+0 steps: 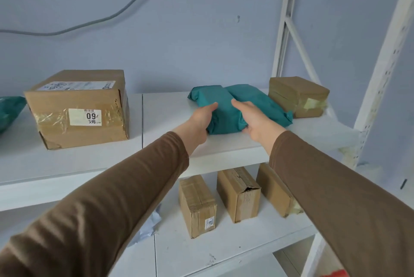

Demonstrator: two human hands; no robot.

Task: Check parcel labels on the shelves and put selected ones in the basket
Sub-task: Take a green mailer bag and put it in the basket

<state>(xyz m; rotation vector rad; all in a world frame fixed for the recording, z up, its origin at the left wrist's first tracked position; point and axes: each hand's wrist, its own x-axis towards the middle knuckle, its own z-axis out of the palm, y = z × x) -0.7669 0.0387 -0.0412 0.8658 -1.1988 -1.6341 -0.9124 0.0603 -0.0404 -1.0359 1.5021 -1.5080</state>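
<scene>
On the upper shelf [170, 142], at the far left edge, part of a teal bag [10, 110] shows, cut off by the frame. Next comes a large cardboard box [78, 108], taped, with a white label [85, 117] on its near face. Right of the seam in the shelf lies a teal parcel [220, 108], flat on the board, and both hands are on its near end. The left hand [199, 120] grips the parcel's left side, thumb lying along the top and fingers curled under the edge, out of view. The right hand [257, 120] holds the right side the same way, thumb on top pointing inward, fingers [246, 130] wrapped round the lower corner. A second teal parcel [264, 102] lies touching the first on its right, and just beside that stands a small brown box [298, 95] by the white upright. Both arms wear brown sleeves [112, 198]. On the lower shelf [224, 252], three cardboard boxes stand in a row: one with a small label [197, 205], one with a torn top [238, 194], and one partly hidden by the right sleeve [275, 189].
</scene>
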